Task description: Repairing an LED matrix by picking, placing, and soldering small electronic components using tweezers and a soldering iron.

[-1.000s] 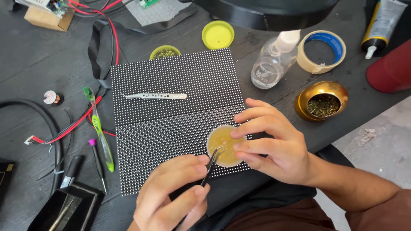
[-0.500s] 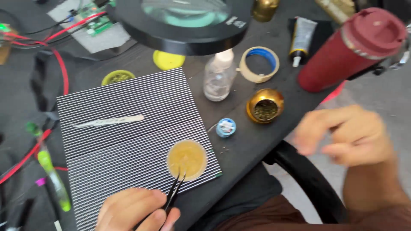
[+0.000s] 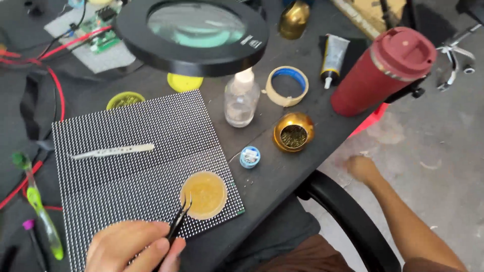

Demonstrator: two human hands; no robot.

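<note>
the person's left hand [image 3: 132,246] sits low at the near edge of the dark workbench [image 3: 282,166], fingers pinched together around a pair of black tweezers [image 3: 179,221]. the tweezer tips are slightly spread and rest just at the near-left rim of a small round tin of amber flux paste [image 3: 204,195]. that tin stands on the near-right corner of a dotted led matrix panel [image 3: 126,171] lying flat on the bench. a second, silver pair of tweezers [image 3: 113,150] lies across the panel's left half, well apart from the hand.

the right hand [image 3: 362,168] is off the bench altogether, hanging out over the concrete floor beyond the black chair armrest [image 3: 348,214]; it looks loosely curled and holds nothing i can make out, though it is blurred.

just past the panel's right edge lies a small blue spool [image 3: 249,156], and near it a gold brass-wool tip cleaner [image 3: 294,132]. further back stand a clear plastic bottle [image 3: 241,100], a roll of tape [image 3: 287,85], a tube of glue [image 3: 334,58] and a tall red tumbler [image 3: 383,70]. a round black magnifier lamp [image 3: 194,32] hangs over the back of the panel. to the left are red wires [image 3: 55,85], a green circuit board [image 3: 98,25] and a green-handled tool [image 3: 40,211].
</note>
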